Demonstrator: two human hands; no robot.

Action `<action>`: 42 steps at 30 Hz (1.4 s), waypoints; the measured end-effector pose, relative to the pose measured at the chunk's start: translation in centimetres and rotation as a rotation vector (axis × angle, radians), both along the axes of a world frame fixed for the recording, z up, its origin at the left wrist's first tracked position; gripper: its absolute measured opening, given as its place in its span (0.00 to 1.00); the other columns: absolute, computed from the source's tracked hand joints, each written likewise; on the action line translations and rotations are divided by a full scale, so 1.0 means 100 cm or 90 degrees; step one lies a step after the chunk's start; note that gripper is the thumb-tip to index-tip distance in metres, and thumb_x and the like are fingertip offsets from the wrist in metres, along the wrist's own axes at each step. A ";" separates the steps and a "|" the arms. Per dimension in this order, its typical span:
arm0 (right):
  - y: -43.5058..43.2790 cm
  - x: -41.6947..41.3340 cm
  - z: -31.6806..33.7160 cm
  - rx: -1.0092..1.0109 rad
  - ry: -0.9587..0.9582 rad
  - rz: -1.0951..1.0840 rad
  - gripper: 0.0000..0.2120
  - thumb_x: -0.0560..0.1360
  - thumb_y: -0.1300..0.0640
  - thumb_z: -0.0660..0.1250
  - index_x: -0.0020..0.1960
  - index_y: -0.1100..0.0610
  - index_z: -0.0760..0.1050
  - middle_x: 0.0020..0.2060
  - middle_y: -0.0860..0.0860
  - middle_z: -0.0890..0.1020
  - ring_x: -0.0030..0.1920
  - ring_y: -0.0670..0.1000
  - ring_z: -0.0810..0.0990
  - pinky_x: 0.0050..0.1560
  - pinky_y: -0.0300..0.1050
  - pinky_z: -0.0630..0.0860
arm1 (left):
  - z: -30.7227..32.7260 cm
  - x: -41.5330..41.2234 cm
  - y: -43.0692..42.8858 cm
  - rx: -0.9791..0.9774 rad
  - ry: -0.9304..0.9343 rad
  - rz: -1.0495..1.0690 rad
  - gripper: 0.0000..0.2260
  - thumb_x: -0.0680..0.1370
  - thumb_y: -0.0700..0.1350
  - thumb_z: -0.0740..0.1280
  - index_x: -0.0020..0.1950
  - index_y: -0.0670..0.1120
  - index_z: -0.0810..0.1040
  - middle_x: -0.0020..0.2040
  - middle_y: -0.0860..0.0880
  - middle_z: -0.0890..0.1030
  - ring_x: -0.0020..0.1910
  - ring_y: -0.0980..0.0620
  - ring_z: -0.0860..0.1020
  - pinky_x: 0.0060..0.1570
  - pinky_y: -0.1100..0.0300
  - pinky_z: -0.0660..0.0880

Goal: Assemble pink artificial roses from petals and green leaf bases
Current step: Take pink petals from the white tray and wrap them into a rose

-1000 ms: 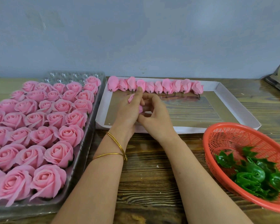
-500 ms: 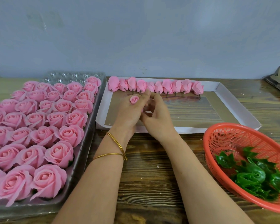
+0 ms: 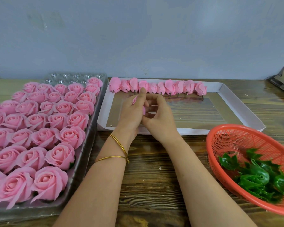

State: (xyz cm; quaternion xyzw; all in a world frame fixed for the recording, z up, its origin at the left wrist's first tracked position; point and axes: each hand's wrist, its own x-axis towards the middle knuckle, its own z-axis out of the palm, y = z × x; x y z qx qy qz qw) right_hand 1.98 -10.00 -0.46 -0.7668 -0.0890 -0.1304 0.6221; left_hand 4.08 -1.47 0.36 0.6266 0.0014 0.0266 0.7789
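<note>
1. The left hand [image 3: 131,115] was held over the white tray [image 3: 243,108], its fingers curled round a small pink bud [image 3: 135,99] and the index finger raised toward the row of buds [image 3: 157,87] at the tray's far edge.
2. The right hand [image 3: 161,118] was set against the left, its fingers arched toward the bud. Whether a petal was pinched there could not be told.
3. The step in hand was judged to be the shaping of petals round the bud, before any green base was fitted.
4. For the next move, a base would be needed from the green leaf bases [image 3: 256,176], which lay in the red basket [image 3: 210,145] on the bench [image 3: 151,177], well apart from both hands. The right hand would have to be freed for that reach while the bud was kept in the left.
5. Finished roses [image 3: 39,128] were packed in the clear tray [image 3: 90,145] at the left.
6. Half a second earlier the bud had been shown face-up on top of the left hand. It was now turned sideways and half hidden, and the right fingers were spread into a wider arch.
</note>
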 end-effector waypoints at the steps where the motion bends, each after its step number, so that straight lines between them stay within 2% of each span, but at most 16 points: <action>1: 0.000 0.000 0.000 -0.001 -0.002 -0.004 0.22 0.69 0.71 0.72 0.58 0.56 0.72 0.49 0.51 0.80 0.43 0.39 0.76 0.45 0.32 0.76 | 0.000 0.000 0.000 -0.004 0.002 -0.006 0.21 0.81 0.55 0.61 0.35 0.41 0.74 0.38 0.45 0.81 0.40 0.51 0.83 0.38 0.60 0.79; 4: 0.000 0.000 0.000 0.007 -0.003 -0.009 0.22 0.69 0.72 0.72 0.59 0.57 0.72 0.47 0.51 0.80 0.44 0.42 0.78 0.45 0.32 0.76 | 0.000 -0.001 -0.001 -0.006 0.005 -0.021 0.22 0.81 0.54 0.62 0.48 0.34 0.78 0.38 0.44 0.80 0.39 0.52 0.81 0.37 0.62 0.77; 7: -0.001 0.000 0.000 -0.004 -0.012 -0.015 0.22 0.70 0.73 0.70 0.58 0.55 0.71 0.43 0.47 0.78 0.42 0.38 0.77 0.46 0.32 0.75 | 0.000 -0.002 0.000 0.000 -0.043 -0.019 0.13 0.80 0.49 0.65 0.47 0.40 0.82 0.38 0.47 0.84 0.41 0.51 0.83 0.37 0.60 0.78; 9: -0.001 0.001 0.000 -0.015 -0.009 -0.017 0.21 0.71 0.73 0.69 0.59 0.55 0.71 0.44 0.47 0.79 0.44 0.38 0.78 0.48 0.34 0.76 | 0.000 -0.003 0.000 0.014 -0.063 -0.016 0.10 0.80 0.47 0.66 0.47 0.42 0.83 0.41 0.45 0.85 0.44 0.47 0.84 0.41 0.56 0.80; 13: -0.002 0.001 0.000 0.001 0.009 -0.015 0.22 0.73 0.74 0.67 0.64 0.60 0.70 0.51 0.55 0.83 0.52 0.49 0.82 0.55 0.41 0.79 | 0.001 -0.003 -0.001 0.020 -0.082 -0.003 0.12 0.80 0.42 0.66 0.51 0.32 0.80 0.44 0.35 0.82 0.43 0.45 0.82 0.43 0.56 0.79; 16: -0.002 0.000 0.002 0.012 0.016 -0.013 0.22 0.73 0.73 0.67 0.63 0.59 0.69 0.50 0.54 0.83 0.51 0.46 0.82 0.54 0.39 0.79 | 0.001 -0.004 -0.002 0.034 -0.094 0.007 0.12 0.80 0.42 0.65 0.51 0.32 0.79 0.44 0.36 0.83 0.42 0.46 0.82 0.41 0.58 0.80; 19: -0.001 -0.001 0.004 0.053 0.036 -0.016 0.22 0.71 0.70 0.70 0.60 0.54 0.70 0.47 0.49 0.82 0.47 0.39 0.81 0.49 0.33 0.77 | 0.001 -0.005 -0.002 0.038 -0.089 0.031 0.12 0.81 0.43 0.65 0.50 0.34 0.80 0.43 0.39 0.84 0.41 0.46 0.83 0.41 0.57 0.81; 22: -0.001 -0.005 0.009 0.131 0.062 -0.031 0.23 0.64 0.60 0.67 0.58 0.55 0.72 0.49 0.49 0.80 0.47 0.42 0.78 0.48 0.33 0.76 | -0.001 -0.002 -0.002 0.079 -0.100 0.062 0.14 0.81 0.46 0.65 0.47 0.35 0.80 0.43 0.36 0.83 0.45 0.39 0.82 0.44 0.49 0.80; 25: -0.001 -0.005 0.012 0.152 0.082 -0.071 0.24 0.64 0.53 0.66 0.60 0.55 0.74 0.59 0.56 0.76 0.57 0.50 0.77 0.60 0.45 0.76 | -0.005 0.002 -0.004 0.161 -0.085 0.059 0.17 0.80 0.48 0.65 0.46 0.34 0.78 0.45 0.32 0.80 0.47 0.34 0.79 0.50 0.38 0.77; 27: 0.000 -0.005 0.013 0.146 0.097 -0.079 0.23 0.65 0.48 0.67 0.59 0.54 0.74 0.61 0.58 0.75 0.61 0.53 0.76 0.63 0.51 0.75 | -0.007 0.003 -0.006 0.221 -0.085 0.047 0.15 0.80 0.49 0.65 0.41 0.40 0.79 0.41 0.37 0.81 0.44 0.38 0.80 0.49 0.39 0.78; 29: 0.003 -0.005 0.014 0.125 0.102 -0.084 0.24 0.65 0.47 0.68 0.58 0.55 0.75 0.61 0.58 0.76 0.61 0.53 0.76 0.63 0.51 0.76 | -0.008 0.001 -0.008 0.242 -0.093 0.028 0.12 0.79 0.49 0.66 0.40 0.45 0.81 0.40 0.42 0.83 0.42 0.43 0.82 0.48 0.43 0.78; 33: 0.003 -0.003 0.014 0.098 0.112 -0.096 0.27 0.65 0.48 0.69 0.61 0.58 0.75 0.60 0.59 0.76 0.59 0.53 0.77 0.61 0.49 0.77 | -0.008 0.001 -0.009 0.262 -0.085 0.033 0.13 0.78 0.47 0.67 0.42 0.38 0.81 0.41 0.39 0.83 0.45 0.42 0.82 0.51 0.42 0.78; 35: 0.002 -0.002 0.013 0.100 0.116 -0.095 0.24 0.68 0.52 0.72 0.62 0.59 0.74 0.60 0.59 0.76 0.60 0.54 0.77 0.62 0.51 0.76 | -0.010 0.003 -0.008 0.297 -0.093 0.039 0.09 0.79 0.41 0.66 0.39 0.43 0.80 0.40 0.42 0.83 0.45 0.42 0.81 0.52 0.42 0.78; 38: 0.000 0.001 0.010 0.091 0.107 -0.098 0.17 0.75 0.60 0.71 0.63 0.59 0.74 0.60 0.60 0.76 0.61 0.55 0.76 0.65 0.54 0.73 | -0.008 0.002 -0.006 0.332 -0.087 0.059 0.17 0.78 0.34 0.63 0.36 0.54 0.72 0.38 0.49 0.78 0.43 0.45 0.78 0.52 0.43 0.78; 40: -0.001 0.002 0.009 0.086 0.109 -0.096 0.16 0.75 0.60 0.70 0.62 0.59 0.75 0.60 0.60 0.77 0.61 0.55 0.76 0.65 0.54 0.73 | -0.009 0.002 -0.008 0.306 -0.096 0.050 0.14 0.79 0.40 0.66 0.33 0.48 0.74 0.37 0.44 0.79 0.44 0.39 0.79 0.52 0.40 0.77; 42: -0.001 0.001 0.009 0.082 0.107 -0.096 0.14 0.76 0.61 0.69 0.61 0.59 0.75 0.59 0.59 0.77 0.61 0.55 0.76 0.65 0.54 0.73 | -0.009 0.001 -0.010 0.279 -0.101 0.034 0.15 0.79 0.44 0.67 0.35 0.38 0.76 0.39 0.37 0.81 0.46 0.36 0.79 0.52 0.39 0.76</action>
